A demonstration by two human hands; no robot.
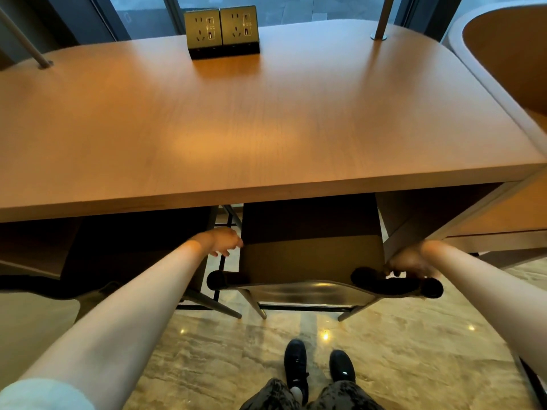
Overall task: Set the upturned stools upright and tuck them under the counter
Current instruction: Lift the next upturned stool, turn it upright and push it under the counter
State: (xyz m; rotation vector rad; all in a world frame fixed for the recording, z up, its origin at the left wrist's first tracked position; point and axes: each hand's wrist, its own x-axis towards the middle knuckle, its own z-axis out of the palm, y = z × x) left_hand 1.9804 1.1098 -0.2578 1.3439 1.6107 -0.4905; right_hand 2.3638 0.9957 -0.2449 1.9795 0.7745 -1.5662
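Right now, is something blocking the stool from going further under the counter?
Nothing visible does. The stool stands upright, its seat already partly beneath the counter edge. The space behind it is dark, so deeper obstacles cannot be excluded.

This looks like a public lounge or café seating area, perhaps in a hotel or office lobby. A long wooden counter [266, 119] runs along floor-to-ceiling windows [142, 16], with a built-in socket block [222, 32] at its far edge and polished marble flooring [399, 350] below.
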